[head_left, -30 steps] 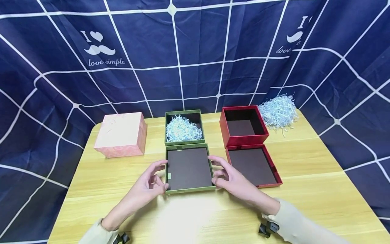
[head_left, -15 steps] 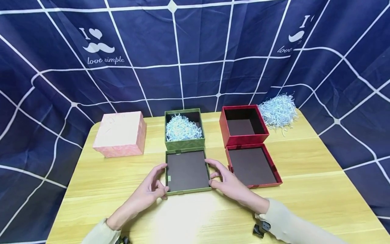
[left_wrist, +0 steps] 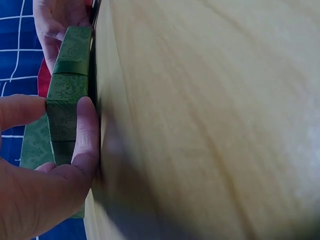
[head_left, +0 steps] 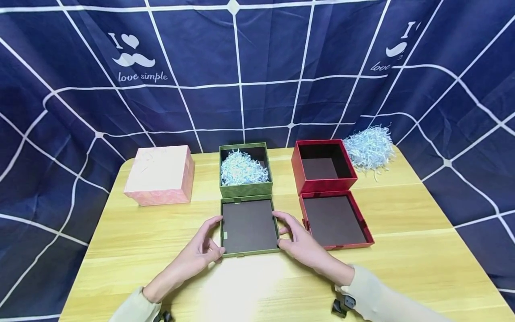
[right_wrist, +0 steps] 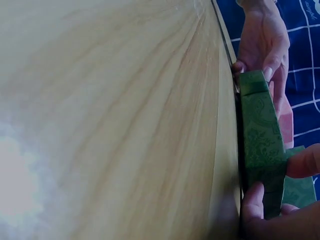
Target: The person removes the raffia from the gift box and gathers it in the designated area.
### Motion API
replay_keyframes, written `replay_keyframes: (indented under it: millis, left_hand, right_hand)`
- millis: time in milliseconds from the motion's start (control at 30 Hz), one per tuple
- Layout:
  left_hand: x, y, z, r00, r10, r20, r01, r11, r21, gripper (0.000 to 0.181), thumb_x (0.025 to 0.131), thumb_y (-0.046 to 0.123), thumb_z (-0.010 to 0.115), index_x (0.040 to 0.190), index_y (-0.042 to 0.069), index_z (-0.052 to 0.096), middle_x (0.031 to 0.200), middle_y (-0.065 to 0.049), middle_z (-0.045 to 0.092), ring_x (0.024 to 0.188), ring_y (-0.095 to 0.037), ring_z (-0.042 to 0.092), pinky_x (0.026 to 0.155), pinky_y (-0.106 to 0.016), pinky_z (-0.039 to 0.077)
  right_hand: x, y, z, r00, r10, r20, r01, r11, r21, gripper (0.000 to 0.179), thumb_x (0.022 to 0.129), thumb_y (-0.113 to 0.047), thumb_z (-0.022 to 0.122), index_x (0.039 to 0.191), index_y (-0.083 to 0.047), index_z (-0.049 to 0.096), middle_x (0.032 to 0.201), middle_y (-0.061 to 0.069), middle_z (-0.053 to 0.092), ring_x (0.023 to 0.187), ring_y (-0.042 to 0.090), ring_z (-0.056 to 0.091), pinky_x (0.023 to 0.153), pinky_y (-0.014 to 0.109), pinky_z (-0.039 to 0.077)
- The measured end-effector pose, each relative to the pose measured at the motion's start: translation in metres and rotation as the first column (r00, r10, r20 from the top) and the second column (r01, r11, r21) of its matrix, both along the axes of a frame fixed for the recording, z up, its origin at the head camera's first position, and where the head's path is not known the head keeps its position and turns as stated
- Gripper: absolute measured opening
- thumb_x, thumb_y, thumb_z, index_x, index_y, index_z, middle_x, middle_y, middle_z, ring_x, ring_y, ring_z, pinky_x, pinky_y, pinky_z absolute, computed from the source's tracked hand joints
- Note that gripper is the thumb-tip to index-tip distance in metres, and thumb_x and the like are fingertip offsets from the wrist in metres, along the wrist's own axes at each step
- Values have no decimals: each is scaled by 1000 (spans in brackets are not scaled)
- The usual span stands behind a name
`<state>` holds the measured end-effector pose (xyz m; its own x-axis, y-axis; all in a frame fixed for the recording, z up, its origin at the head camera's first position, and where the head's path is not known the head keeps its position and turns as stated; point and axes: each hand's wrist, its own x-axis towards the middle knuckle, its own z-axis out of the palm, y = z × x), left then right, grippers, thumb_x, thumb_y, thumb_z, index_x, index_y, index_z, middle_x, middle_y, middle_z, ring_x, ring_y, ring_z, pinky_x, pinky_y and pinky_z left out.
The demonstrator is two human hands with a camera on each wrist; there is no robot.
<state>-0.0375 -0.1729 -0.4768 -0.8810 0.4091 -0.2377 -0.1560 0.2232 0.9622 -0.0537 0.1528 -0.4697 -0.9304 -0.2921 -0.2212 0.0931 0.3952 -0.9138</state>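
Note:
A green box lid (head_left: 247, 226) lies inside up in front of the green box (head_left: 246, 191), its dark lining showing. My left hand (head_left: 201, 250) holds the lid's left side, thumb at the near corner. On the opposite side, my right hand (head_left: 299, 243) grips it with fingers and thumb. Seen from the left wrist, the lid's patterned green wall (left_wrist: 69, 87) sits between thumb and forefinger, low at the tabletop. The right wrist view shows that wall (right_wrist: 262, 130) with the right thumb and fingers around its near end. Pale blue shredded paper (head_left: 242, 169) fills much of the green box.
A pink box (head_left: 160, 174) with its lid on stands at the left. To the right are an open red box (head_left: 323, 167) and its upturned red lid (head_left: 335, 221). More blue shredded paper (head_left: 369, 147) lies on the wooden table (head_left: 406, 223) behind. A blue curtain (head_left: 265, 58) hangs at the back.
The green lid, held in both hands, has come down and slightly toward me, away from the green box's front wall. Over the last half second the hands have barely moved.

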Motion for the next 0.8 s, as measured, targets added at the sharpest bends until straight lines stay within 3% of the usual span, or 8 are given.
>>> replay_keyframes:
  millis: [133,233,333,400,467,667,800]
  left_hand:
    - [-1,1,0,1000,5,2,-5,1000,-5,89,98,3,76,172,17,27,90,-14,68,84,-30,69,75,-31,54]
    - [-2,1,1,1000,10,-1,-10,1000,-1,88,99,6,76,172,16,27,92,-19,68,82,-29,69,75,-32,55]
    - [-5,1,1,999,32,-11,-32,999,27,86,100,5,76,171,14,29,131,-31,64,81,-29,69,74,-35,58]
    - [-7,0,2,998,57,-20,-56,997,45,85,99,4,76,170,13,32,156,-35,47,81,-29,69,73,-35,59]
    - [-9,0,3,996,87,-34,-85,995,56,82,98,3,75,169,11,34,170,-30,30,83,-28,68,72,-35,59]
    - [-22,0,12,979,192,-62,-185,977,111,77,97,-3,71,165,5,37,164,-27,39,99,-23,67,77,-34,61]
    - [-36,0,19,965,244,-92,-232,965,126,72,101,0,72,164,3,38,164,-24,40,119,-31,62,89,-35,60]
  right_hand:
    - [0,-3,4,1000,-10,5,10,1000,-11,73,97,-5,71,165,-12,45,163,14,47,140,34,53,107,48,49]
    - [0,-5,9,1000,-22,20,22,999,-37,72,100,-9,70,166,-10,42,168,16,42,151,38,44,118,57,40]
    - [-2,-5,14,999,-28,39,31,997,-71,73,101,-9,69,167,-9,39,171,19,36,156,40,36,122,60,35]
    - [-4,-5,17,999,-33,42,37,995,-89,73,102,-9,69,167,-9,37,171,21,35,158,40,34,123,60,34]
    - [-6,-5,20,999,-40,38,43,995,-93,72,102,-10,69,167,-9,37,172,22,33,158,38,34,122,58,35]
    - [-19,-5,35,997,-66,-26,63,994,-88,70,102,-10,70,165,-13,38,173,17,30,154,40,41,118,57,42]
    - [-30,-8,49,994,-87,-61,81,992,-96,69,102,-10,70,164,-14,39,173,10,29,155,41,40,117,58,44]
